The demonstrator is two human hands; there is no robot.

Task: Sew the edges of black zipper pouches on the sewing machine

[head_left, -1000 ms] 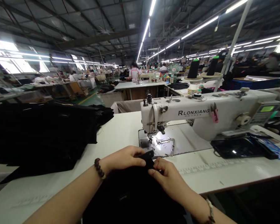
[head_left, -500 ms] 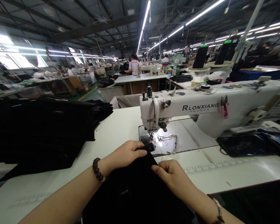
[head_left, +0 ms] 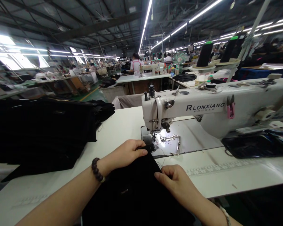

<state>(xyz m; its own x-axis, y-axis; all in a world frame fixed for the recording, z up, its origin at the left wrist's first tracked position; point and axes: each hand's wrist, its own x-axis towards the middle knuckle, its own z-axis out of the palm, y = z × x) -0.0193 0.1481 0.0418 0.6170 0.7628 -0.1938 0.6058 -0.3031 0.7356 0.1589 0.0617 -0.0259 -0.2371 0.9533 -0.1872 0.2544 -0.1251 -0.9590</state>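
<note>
A black fabric piece (head_left: 136, 194) with a small light label hangs over the table's front edge toward me. My left hand (head_left: 128, 153) pinches its upper end, thumb on top and the other fingers partly hidden underneath. Lower down, my right hand (head_left: 176, 182) grips the right edge of the same piece between thumb and curled fingers. Just beyond the fabric's top corner stands the needle and presser foot (head_left: 153, 135) of a white sewing machine (head_left: 184, 108). A thin loose thread (head_left: 163, 158) curls between the machine plate and the cloth.
On the left lies a stack of black fabric pieces (head_left: 42, 131). Pink-handled snips (head_left: 230, 108) hang on the machine arm. A dark pouch (head_left: 252, 147) rests at the right, near a printed ruler (head_left: 217, 164). Behind are thread cones (head_left: 205, 55) and a person in a pink-strapped apron (head_left: 136, 65).
My right hand has slid slightly down along the fabric edge, and the thread has come away from its fingers. My left hand has barely moved. The view has shifted slightly.
</note>
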